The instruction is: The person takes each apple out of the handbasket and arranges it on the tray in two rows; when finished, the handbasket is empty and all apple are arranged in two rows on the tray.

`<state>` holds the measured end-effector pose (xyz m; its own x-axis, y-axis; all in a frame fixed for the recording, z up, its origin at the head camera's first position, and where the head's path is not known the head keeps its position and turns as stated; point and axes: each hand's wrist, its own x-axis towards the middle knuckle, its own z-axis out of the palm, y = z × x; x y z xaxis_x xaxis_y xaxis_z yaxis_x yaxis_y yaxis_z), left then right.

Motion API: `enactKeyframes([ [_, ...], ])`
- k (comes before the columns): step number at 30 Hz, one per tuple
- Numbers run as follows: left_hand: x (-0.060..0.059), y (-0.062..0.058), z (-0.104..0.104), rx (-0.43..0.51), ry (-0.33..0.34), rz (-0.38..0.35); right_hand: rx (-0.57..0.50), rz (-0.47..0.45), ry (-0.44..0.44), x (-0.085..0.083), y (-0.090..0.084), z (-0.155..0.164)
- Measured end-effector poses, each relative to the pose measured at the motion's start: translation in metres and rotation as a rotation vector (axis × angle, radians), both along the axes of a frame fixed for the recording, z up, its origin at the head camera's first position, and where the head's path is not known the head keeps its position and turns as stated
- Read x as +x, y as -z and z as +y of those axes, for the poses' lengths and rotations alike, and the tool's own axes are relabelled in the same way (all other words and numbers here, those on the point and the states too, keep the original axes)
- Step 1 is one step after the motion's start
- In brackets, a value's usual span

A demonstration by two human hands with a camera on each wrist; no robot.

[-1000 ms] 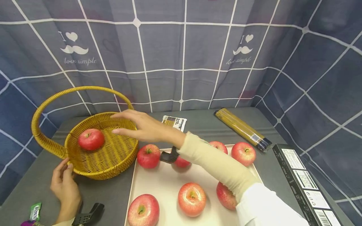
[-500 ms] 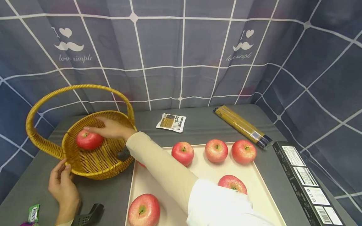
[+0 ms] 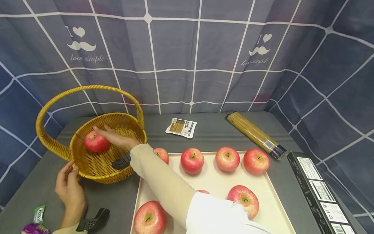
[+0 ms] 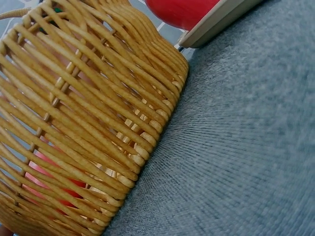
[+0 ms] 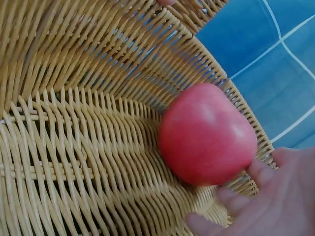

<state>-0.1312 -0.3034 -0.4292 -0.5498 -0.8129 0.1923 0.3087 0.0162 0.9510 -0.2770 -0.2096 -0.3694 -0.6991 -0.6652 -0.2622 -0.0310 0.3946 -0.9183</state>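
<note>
A yellow wicker basket (image 3: 108, 177) with a tall arched handle stands at the left. My left hand (image 3: 70, 187) pinches its rim near the foot of the handle, thumb and fingers at the edge; the left wrist view shows mostly the woven side. Inside the basket lies a red apple (image 3: 96, 142), against the wall in the right wrist view. My right hand (image 3: 118, 138) reaches into the basket beside that apple (image 5: 209, 135). Its fingers (image 5: 231, 199) are loosely bent at the apple's side, seemingly touching it, without wrapping round it.
A cream tray (image 3: 216, 177) with several apples, including a large one (image 3: 150, 217) in front, lies right of the basket; my right arm crosses it. Behind are a small packet (image 3: 181, 127) and a noodle-like bundle (image 3: 255, 135). A black box (image 3: 319, 195) lies right, a green candy wrapper (image 3: 39, 214) left.
My right hand has moved left from above the basket's right side down into it, to the apple there. My left hand stays at the rim. The head view has shifted slightly.
</note>
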Motion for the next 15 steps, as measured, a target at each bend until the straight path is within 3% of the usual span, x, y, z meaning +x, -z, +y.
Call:
enactKeyframes([
  [4, -0.0018, -0.0006, -0.0006, -0.005, -0.017, 0.025, 0.011, -0.035, -0.152, 0.0014, 0.0002, 0.0028],
  [8, -0.0024, 0.0007, -0.0001, -0.012, -0.021, 0.029, 0.081, 0.027, -0.311, 0.0024, 0.0003, 0.0069],
  [11, -0.0022, 0.0009, 0.0004, 0.003, -0.021, 0.048, 0.129, 0.123, -0.425, 0.0043, -0.0014, 0.0075],
  [15, -0.002, 0.0006, 0.0008, 0.026, -0.013, 0.073, 0.166, 0.102, -0.558, 0.0091, -0.0067, 0.0081],
])
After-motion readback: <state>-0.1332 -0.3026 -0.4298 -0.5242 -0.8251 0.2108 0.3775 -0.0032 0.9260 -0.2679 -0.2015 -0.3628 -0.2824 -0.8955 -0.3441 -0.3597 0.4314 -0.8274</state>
